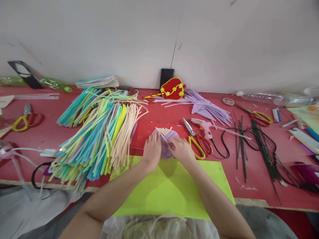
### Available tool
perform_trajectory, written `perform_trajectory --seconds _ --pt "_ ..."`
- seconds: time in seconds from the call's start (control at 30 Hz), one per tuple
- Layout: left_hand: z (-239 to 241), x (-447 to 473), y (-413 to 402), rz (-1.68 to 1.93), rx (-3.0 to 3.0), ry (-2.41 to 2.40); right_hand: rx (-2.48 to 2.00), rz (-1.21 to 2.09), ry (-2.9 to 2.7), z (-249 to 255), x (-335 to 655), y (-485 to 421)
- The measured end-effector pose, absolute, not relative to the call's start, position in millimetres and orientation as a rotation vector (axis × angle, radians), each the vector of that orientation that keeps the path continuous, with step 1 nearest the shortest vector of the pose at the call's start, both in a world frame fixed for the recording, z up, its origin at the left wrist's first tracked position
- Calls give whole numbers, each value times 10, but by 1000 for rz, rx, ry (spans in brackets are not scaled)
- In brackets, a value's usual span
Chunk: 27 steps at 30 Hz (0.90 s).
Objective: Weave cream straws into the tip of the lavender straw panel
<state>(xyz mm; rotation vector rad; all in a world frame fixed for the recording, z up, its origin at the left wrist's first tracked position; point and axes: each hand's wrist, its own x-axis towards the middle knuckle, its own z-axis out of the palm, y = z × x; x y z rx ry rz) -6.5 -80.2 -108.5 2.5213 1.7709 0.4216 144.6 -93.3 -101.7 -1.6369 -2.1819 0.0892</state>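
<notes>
On the table in front of me lies a purple piece made of fuzzy pipe cleaners (166, 153). Cream pipe cleaners (163, 130) cross its upper part in a pointed pattern, their ends sticking up. My left hand (152, 150) holds the piece by its left side, fingers curled over the edge. With thumb and fingers closed, my right hand (183, 150) pinches a cream pipe cleaner that slants across the piece's middle. Both hands hide parts of the purple piece. Close beyond my right hand rest scissors (196, 139) with yellow and red handles.
Left of my hands is a large heap of coloured pipe cleaners (92, 142). A pink glue gun (205, 129) and dark stems (241, 149) lie right. Behind are purple pipe cleaners (209, 108), a red-yellow ornament (172, 89) and a phone (166, 75). A lime sheet (171, 189) covers the front edge.
</notes>
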Motion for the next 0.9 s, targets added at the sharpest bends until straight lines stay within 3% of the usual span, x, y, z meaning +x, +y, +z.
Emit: perform_trajectory --seconds 0.23,0.9 --pt "-1026 -67 -802 230 2541 1794 -1704 288 -2183 -986 1494 -932" --pt "-994 -79 -781 137 2595 1722 -1599 336 -2182 -1014 1510 -923"
